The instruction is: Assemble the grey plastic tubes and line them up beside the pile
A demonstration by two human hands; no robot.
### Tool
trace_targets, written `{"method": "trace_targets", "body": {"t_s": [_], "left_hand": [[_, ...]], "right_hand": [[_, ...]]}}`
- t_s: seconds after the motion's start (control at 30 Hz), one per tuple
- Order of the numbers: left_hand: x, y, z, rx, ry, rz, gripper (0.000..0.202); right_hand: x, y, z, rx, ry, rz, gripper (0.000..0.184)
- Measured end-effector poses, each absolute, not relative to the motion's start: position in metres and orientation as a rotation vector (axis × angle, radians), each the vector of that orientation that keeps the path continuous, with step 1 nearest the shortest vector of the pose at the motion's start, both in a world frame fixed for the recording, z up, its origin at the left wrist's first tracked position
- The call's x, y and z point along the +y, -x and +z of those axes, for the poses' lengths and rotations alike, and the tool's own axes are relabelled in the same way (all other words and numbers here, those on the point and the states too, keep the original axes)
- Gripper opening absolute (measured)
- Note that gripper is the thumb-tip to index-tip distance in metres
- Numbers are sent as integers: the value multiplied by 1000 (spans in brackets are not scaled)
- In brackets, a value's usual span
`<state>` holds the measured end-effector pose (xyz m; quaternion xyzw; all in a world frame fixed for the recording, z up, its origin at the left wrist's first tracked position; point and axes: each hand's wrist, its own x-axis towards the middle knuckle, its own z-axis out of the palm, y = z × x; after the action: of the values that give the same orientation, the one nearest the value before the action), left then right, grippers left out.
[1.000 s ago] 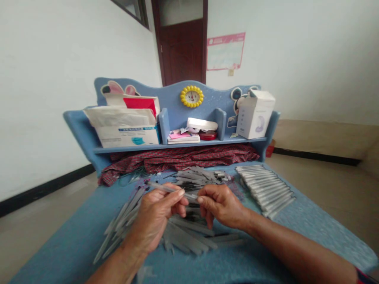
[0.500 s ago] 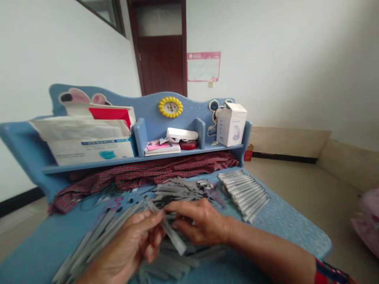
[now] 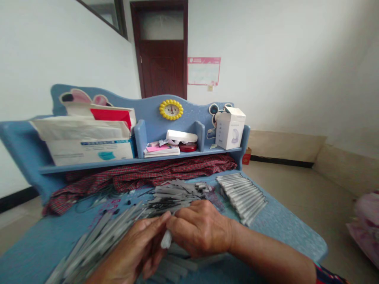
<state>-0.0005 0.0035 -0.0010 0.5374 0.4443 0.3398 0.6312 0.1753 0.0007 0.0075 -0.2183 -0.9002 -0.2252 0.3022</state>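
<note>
My left hand and my right hand meet low in the middle of the blue desk. Both are closed on one grey pen barrel, whose pale end pokes out between them. Under and around my hands lie loose grey pen barrels in a heap. Just beyond my fingers is a pile of thin dark refills and small parts. To the right, a neat row of finished grey pens lies side by side.
A shelf at the back of the desk carries a box of face masks, a yellow clock, notebooks and a white carton. A red checked cloth lies under it. A brown door stands behind.
The view swung right, then steadied. The barrel, held level between both hands a second ago, turned end-on, and my right hand has closed over it against my left.
</note>
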Motion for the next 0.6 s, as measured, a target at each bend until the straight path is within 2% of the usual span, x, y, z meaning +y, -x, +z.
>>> {"method": "trace_targets", "body": {"t_s": [0.23,0.37,0.6], "left_hand": [[3,2,12,1051,-1304,699,37],[1,1,15,1051,-1330,665,37],[4,3,7,984,-1458,631,39]], "right_hand": [[9,-203,41,-2462,1300,-620,14],[35,-238,56,-2602,1769,-590,25],[90,-306,40,-2749,1943,-549,30]]}}
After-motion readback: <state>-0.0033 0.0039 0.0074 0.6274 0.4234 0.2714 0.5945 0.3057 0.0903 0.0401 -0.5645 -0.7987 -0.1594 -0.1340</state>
